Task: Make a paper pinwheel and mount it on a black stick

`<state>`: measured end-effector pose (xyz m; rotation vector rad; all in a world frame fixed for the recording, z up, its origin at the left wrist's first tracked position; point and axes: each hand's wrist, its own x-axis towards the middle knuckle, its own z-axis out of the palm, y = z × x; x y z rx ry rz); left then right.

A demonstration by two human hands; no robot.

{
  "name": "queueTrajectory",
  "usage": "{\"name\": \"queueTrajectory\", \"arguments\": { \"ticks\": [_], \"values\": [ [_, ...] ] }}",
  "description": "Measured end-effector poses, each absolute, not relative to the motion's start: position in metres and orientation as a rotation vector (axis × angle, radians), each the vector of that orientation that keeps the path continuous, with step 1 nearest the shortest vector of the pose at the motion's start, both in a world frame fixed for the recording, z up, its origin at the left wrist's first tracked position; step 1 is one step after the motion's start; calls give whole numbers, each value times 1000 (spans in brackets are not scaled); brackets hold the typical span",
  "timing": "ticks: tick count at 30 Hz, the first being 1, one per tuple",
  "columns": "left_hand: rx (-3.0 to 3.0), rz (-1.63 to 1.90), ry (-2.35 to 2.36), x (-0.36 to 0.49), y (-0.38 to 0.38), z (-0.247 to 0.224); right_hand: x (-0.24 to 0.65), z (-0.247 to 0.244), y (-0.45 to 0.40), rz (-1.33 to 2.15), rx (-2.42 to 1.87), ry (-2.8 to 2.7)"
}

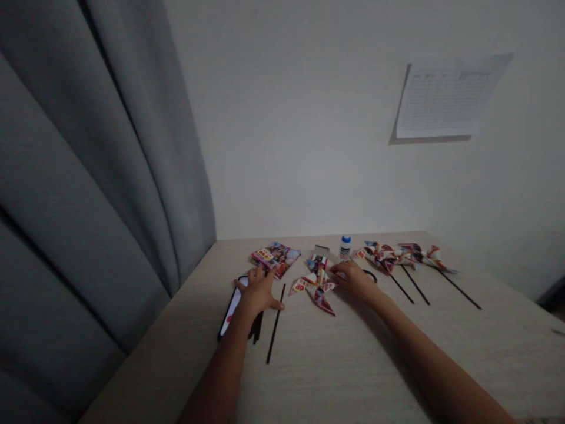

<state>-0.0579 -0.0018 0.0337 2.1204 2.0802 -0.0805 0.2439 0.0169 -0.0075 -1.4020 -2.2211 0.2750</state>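
My left hand (259,291) is spread open over the inner edge of a phone (229,309) with a lit screen. Dark thin sticks (257,330) show partly from beneath this hand, and a single dark stick (276,324) lies just right of its thumb. A paper pinwheel (318,287), folded from printed red and white paper, lies flat without a visible stick. Beside its right blade, my right hand (354,281) rests low with the fingers reaching left, seemingly not gripped around anything. A black loop (371,275), perhaps a scissors handle, peeks out behind that hand.
Printed paper sheets (276,257) lie at the back left. A small open box (321,253) and a blue-capped white bottle (345,247) stand behind the pinwheel. Several pinwheels on dark sticks (417,285) lie at the right. A grey curtain (176,176) borders the table's left side.
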Motion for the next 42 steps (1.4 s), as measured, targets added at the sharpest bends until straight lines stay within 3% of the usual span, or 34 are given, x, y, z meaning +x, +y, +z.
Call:
{"name": "queueTrajectory", "arguments": {
  "ticks": [17, 42],
  "values": [
    [2174, 218, 2116, -42, 0, 26, 219, -4, 2, 299, -1626, -1998],
    [2079, 274, 2133, -30, 1, 12, 189, -10, 0, 427, -1726, -1913]
  ]
}}
